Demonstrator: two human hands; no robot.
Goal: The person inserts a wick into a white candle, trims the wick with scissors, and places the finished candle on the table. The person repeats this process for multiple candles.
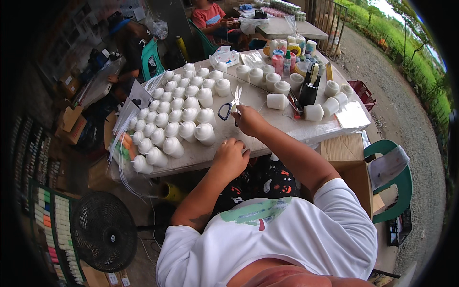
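Note:
My right hand (249, 120) grips a pair of scissors (236, 98) with dark handles, just above the table (229, 165); the blades point away from me and look slightly apart. At the near table edge, my left hand (231, 157) has its fingers curled in, and whatever may be inside them is hidden. To the left of the scissors, many white candles (172, 147) with short wicks stand upright in close rows. Right of my right hand, a white candle (277, 101) lies on its side, near another tipped candle (313, 112).
Beyond the candles stand painted jars (278, 63) and a black holder with tools (310, 91). A cardboard box (345, 153) and green chair (395, 184) are at right. A black fan (104, 232) stands lower left. Two people sit at tables farther back.

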